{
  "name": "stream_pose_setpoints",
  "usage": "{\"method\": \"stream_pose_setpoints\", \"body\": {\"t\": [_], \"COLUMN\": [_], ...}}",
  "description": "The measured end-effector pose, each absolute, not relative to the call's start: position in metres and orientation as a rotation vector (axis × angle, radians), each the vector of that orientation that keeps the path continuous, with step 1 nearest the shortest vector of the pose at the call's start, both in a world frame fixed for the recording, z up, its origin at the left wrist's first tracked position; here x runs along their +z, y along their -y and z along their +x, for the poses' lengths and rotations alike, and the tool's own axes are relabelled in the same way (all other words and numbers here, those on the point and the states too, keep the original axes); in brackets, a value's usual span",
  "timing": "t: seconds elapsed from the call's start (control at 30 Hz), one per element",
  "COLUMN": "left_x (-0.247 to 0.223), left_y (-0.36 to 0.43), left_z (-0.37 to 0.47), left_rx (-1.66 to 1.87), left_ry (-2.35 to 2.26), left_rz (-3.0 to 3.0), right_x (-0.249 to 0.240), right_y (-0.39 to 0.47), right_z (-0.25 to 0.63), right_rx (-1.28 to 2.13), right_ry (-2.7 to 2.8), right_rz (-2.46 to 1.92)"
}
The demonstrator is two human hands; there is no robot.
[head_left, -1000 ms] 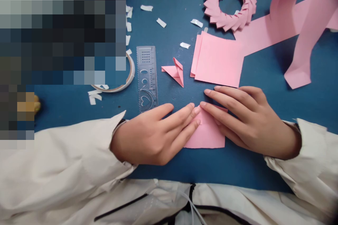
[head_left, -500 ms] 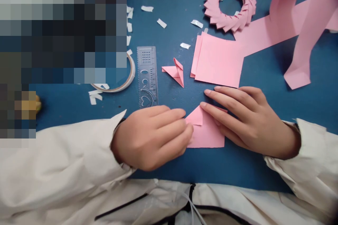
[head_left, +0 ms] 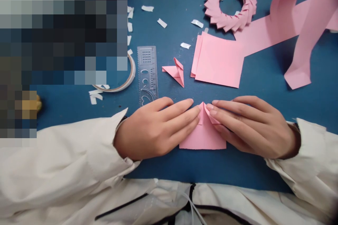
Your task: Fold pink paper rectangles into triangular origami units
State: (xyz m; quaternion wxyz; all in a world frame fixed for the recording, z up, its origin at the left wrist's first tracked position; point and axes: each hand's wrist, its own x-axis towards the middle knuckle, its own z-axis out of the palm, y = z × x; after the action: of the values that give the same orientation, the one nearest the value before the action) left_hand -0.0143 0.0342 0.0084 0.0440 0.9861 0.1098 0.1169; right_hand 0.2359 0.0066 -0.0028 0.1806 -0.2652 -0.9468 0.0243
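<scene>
A pink sheet of paper (head_left: 202,139) lies between my hands, its top corners folded inward to a point. My left hand (head_left: 155,128) is closed on its left side, fingers together and tips pressing the folded left flap. On the right, my right hand (head_left: 250,126) has the right flap between its fingers, partly raised along the fold. Its thumb is mostly hidden beneath the fingers. Just beyond the hands lie a small folded pink paper piece (head_left: 175,72) and a stack of pink paper squares (head_left: 219,59).
A clear plastic ruler (head_left: 147,72) lies beyond my left hand, beside a roll of tape (head_left: 132,74). A pink folded-paper ring (head_left: 213,10) and a long curling pink paper strip (head_left: 303,42) are at the back right. White paper scraps (head_left: 162,23) are scattered over the blue table (head_left: 169,168).
My left hand has moved right and up onto the left flap. My right hand has brought the right corner of the sheet inward, so both top corners now meet near the point.
</scene>
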Motion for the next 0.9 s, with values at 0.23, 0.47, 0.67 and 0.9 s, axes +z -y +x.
{"method": "stream_pose_setpoints", "body": {"t": [0.23,0.47,0.67,0.9], "left_x": [0.0085,0.0094,0.0080,0.0119], "left_y": [-0.0348,-0.0355,-0.0338,-0.0284], "left_z": [-0.0147,-0.0131,-0.0135,-0.0096], "left_rx": [0.360,0.353,0.349,0.285], "left_ry": [-0.312,-0.307,-0.314,-0.387], "left_rz": [3.002,3.017,3.006,2.996], "right_x": [-0.0006,0.0000,0.0007,0.0012], "right_y": [-0.0076,-0.0093,-0.0096,-0.0098], "right_z": [0.2333,0.2376,0.2379,0.2378], "right_rx": [0.054,0.048,0.035,0.071], "right_ry": [2.662,2.748,2.750,2.755], "right_rz": [-0.720,-0.612,-0.616,-0.592]}}
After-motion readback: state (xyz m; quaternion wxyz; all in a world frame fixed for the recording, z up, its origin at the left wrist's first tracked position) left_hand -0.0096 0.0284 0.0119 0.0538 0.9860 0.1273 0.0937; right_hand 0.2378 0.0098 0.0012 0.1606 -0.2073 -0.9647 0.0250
